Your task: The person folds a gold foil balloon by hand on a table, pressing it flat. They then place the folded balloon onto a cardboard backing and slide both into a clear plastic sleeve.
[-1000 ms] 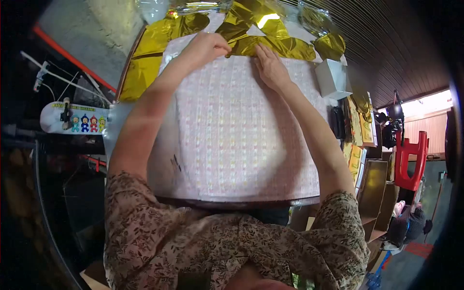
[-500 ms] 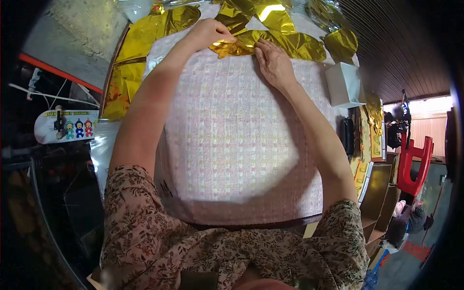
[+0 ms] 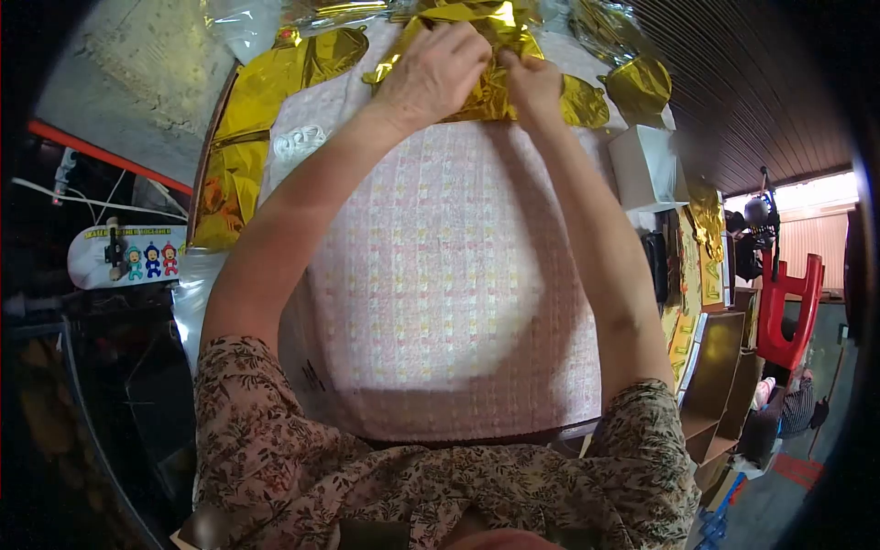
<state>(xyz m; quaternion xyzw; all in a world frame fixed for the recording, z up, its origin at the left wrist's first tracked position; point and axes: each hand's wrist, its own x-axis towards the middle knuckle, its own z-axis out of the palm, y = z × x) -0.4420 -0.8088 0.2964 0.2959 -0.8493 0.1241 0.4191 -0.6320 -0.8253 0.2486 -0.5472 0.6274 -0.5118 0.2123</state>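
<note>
At the far edge of the table (image 3: 477,438), the left hand (image 3: 431,78) and the right hand (image 3: 533,84) are each clamped on the same crumpled piece of gold foil (image 3: 579,99). The fingers are curled tight into it and the two hands are nearly touching. The foil sits over the far edge of the pink checked cloth (image 3: 440,275) (resting or raised, I cannot tell). More gold sheets (image 3: 243,128) lie along the left edge. A small white wad (image 3: 298,142) lies on the cloth near the far left corner. A white box (image 3: 646,165) stands at the right edge.
</note>
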